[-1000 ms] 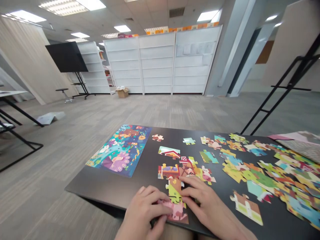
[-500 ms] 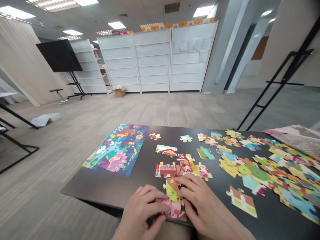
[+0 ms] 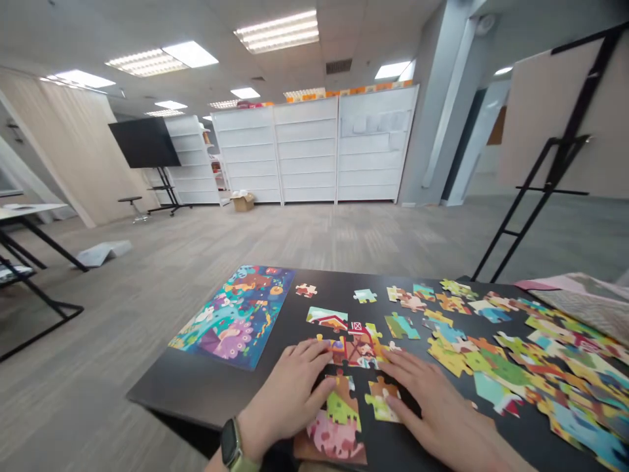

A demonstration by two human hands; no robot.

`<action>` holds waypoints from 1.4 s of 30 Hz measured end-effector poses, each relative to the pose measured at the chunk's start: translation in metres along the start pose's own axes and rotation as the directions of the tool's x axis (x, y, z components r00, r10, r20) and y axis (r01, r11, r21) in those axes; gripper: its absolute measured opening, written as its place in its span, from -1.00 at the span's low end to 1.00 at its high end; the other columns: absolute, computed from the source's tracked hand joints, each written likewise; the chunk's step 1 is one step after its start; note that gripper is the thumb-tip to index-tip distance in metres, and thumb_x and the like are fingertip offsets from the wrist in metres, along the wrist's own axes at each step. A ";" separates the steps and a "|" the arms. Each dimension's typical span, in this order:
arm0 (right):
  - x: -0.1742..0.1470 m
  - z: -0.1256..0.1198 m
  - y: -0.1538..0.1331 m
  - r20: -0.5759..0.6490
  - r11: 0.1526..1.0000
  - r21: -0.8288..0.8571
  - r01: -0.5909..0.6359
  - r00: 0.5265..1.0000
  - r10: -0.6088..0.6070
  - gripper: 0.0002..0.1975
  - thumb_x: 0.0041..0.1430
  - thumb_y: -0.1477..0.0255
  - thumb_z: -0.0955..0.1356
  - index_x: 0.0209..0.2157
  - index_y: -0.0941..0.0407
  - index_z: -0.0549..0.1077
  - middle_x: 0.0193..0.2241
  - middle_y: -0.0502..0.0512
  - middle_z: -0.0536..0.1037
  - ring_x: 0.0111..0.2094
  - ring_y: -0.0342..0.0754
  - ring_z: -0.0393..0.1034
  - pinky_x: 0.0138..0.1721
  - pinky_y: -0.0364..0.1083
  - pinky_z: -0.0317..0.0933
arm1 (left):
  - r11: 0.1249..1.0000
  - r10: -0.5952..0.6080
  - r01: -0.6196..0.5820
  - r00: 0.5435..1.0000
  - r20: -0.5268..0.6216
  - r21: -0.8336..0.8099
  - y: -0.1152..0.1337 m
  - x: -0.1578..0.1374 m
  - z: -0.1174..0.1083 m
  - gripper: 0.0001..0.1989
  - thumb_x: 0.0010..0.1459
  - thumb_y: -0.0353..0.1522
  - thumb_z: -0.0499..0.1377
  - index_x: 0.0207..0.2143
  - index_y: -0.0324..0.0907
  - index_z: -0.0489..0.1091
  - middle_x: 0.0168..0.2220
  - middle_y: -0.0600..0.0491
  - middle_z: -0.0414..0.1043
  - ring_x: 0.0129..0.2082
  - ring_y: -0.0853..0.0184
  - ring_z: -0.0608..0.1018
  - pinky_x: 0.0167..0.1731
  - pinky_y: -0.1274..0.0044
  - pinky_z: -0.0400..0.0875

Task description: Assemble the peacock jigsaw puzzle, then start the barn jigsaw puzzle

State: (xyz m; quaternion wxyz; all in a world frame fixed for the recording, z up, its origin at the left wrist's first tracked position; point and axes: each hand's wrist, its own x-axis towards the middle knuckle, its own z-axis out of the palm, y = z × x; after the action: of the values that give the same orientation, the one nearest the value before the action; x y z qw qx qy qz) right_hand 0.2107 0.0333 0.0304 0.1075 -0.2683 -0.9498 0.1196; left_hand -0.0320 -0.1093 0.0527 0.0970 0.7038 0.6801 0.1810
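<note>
My left hand (image 3: pixel 297 390), a watch on its wrist, lies with fingers stretched out and their tips on the left side of a joined block of puzzle pieces (image 3: pixel 361 347) showing a red barn and a figure. My right hand (image 3: pixel 435 403) is spread, its fingertips on the block's right side and covering part of it. Nearer me lies a joined pink and green puzzle section (image 3: pixel 339 419), beside my left thumb. My right thumb touches a green and brown puzzle piece (image 3: pixel 383 398). Just above the block is a red-roof puzzle section (image 3: pixel 327 318), apart from it.
A blue-purple picture sheet (image 3: pixel 240 318) lies on the left of the black table (image 3: pixel 196 387). Many loose puzzle pieces (image 3: pixel 515 354) are heaped at the right, near a patterned cloth bag (image 3: pixel 584 308). A black stand (image 3: pixel 535 203) rises beyond the table's right end.
Both hands have moved from the pink and green section up to the barn block, and have spread apart. The pink and green section is now uncovered. The view has tilted up.
</note>
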 end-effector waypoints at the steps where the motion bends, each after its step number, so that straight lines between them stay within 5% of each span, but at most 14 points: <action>1: 0.002 -0.002 0.003 0.032 1.000 -0.007 -0.011 0.999 0.011 -0.52 0.36 0.16 0.24 0.20 0.03 0.43 0.27 0.17 0.38 0.30 0.22 0.22 0.25 0.33 0.17 | 1.000 0.002 -0.002 1.000 0.004 0.007 -0.001 0.003 0.001 -0.62 0.37 -0.28 0.11 0.20 -0.07 0.33 0.29 0.01 0.30 0.30 0.10 0.29 0.23 0.15 0.23; 7: 0.018 -0.006 0.002 0.064 0.999 -0.028 -0.024 0.998 0.025 -0.56 0.36 0.22 0.25 0.16 0.06 0.47 0.26 0.19 0.40 0.30 0.22 0.22 0.25 0.29 0.17 | 1.000 -0.014 0.015 1.000 -0.027 0.019 0.003 0.005 -0.002 -0.57 0.30 -0.31 0.17 0.21 -0.08 0.32 0.29 -0.02 0.29 0.29 0.08 0.29 0.21 0.14 0.26; 13: 0.007 -0.001 -0.004 -0.058 0.999 -0.008 0.053 0.997 -0.053 -0.59 0.40 0.30 0.21 0.20 -0.02 0.43 0.30 0.12 0.34 0.33 0.16 0.16 0.25 0.27 0.18 | 0.997 0.076 -0.076 0.996 -0.037 0.003 0.009 -0.029 0.022 -0.40 0.11 -0.22 0.34 0.19 -0.06 0.33 0.23 -0.09 0.34 0.19 0.03 0.39 0.11 0.24 0.38; 18: -0.018 0.010 -0.012 -0.036 0.993 0.002 0.120 0.992 -0.119 -0.60 0.37 0.37 0.23 0.18 -0.04 0.44 0.24 0.08 0.43 0.22 0.14 0.33 0.17 0.20 0.31 | 0.971 0.229 -0.218 0.966 -0.121 0.095 -0.001 -0.035 0.037 -0.62 0.15 -0.07 0.30 -0.05 -0.04 0.48 0.05 -0.04 0.51 -0.02 0.11 0.54 -0.11 0.38 0.47; 26: -0.032 0.025 -0.010 -0.133 0.993 0.091 -0.071 0.988 0.083 -0.53 0.33 0.39 0.24 0.25 0.05 0.34 0.25 0.18 0.39 0.27 0.17 0.24 0.22 0.25 0.25 | 0.973 0.216 -0.198 0.962 -0.168 0.116 0.007 -0.035 0.037 -0.69 0.16 -0.12 0.30 -0.08 -0.01 0.49 0.00 0.01 0.54 -0.08 0.17 0.55 -0.18 0.41 0.46; 34: -0.027 0.015 -0.015 -0.066 0.977 0.211 -0.040 0.996 0.055 -0.68 0.36 0.38 0.23 0.07 -0.01 0.48 0.11 0.15 0.51 0.18 0.13 0.32 0.16 0.19 0.29 | 0.969 0.237 -0.234 0.971 -0.030 0.078 0.006 -0.034 0.034 -0.52 0.16 0.07 0.24 0.02 0.06 0.48 0.11 0.03 0.48 0.01 0.11 0.49 -0.09 0.37 0.40; 42: -0.029 0.011 -0.018 -0.088 0.972 0.232 0.036 0.996 -0.016 -0.68 0.34 0.43 0.26 0.06 -0.05 0.49 0.02 0.14 0.52 0.08 0.08 0.41 0.05 0.07 0.40 | 0.973 0.222 -0.220 0.975 -0.016 0.067 0.007 -0.035 0.033 -0.51 0.17 0.10 0.22 0.04 0.08 0.47 0.13 0.05 0.46 0.02 0.10 0.48 -0.09 0.36 0.39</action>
State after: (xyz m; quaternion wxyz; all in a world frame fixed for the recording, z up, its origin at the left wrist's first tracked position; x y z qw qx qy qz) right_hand 0.2229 0.0010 0.0213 0.1805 -0.2461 -0.9271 0.2175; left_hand -0.0129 -0.1407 0.0209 0.0453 0.7757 0.6042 0.1768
